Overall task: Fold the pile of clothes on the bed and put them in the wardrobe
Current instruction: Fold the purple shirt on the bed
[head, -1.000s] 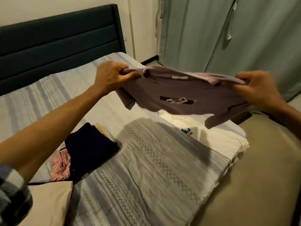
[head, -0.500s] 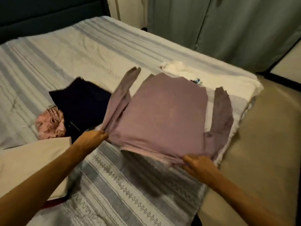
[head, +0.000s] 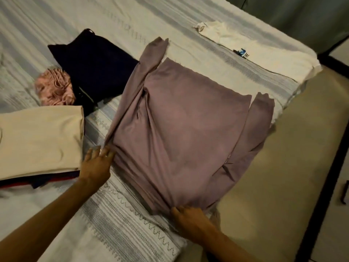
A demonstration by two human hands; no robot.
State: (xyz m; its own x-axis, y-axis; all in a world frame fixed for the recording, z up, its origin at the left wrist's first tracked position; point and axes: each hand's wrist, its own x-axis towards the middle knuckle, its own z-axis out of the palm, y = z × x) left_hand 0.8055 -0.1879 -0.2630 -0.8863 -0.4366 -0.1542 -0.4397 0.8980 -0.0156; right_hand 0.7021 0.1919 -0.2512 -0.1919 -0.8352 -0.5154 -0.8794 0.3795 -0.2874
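Note:
A mauve long-sleeved shirt (head: 179, 129) lies spread face down on the striped bed sheet (head: 122, 214), both sleeves pointing away from me. My left hand (head: 96, 163) rests with fingers spread at the shirt's near left corner, just touching the fabric. My right hand (head: 188, 218) pinches the shirt's near edge, where creases run toward it. A white garment (head: 264, 52) lies unfolded at the far right edge of the bed. The grey-green wardrobe doors (head: 302, 16) show at the top right.
A folded navy garment (head: 94, 67) and a crumpled pink one (head: 53, 87) lie left of the shirt. Nearer me a folded cream garment (head: 39, 138) tops a stack of dark clothes. Beige floor (head: 283, 176) runs along the bed's right side.
The shirt went from held up in the air to laid flat on the bed. My left hand has let go of its corner and opened; my view has tilted down.

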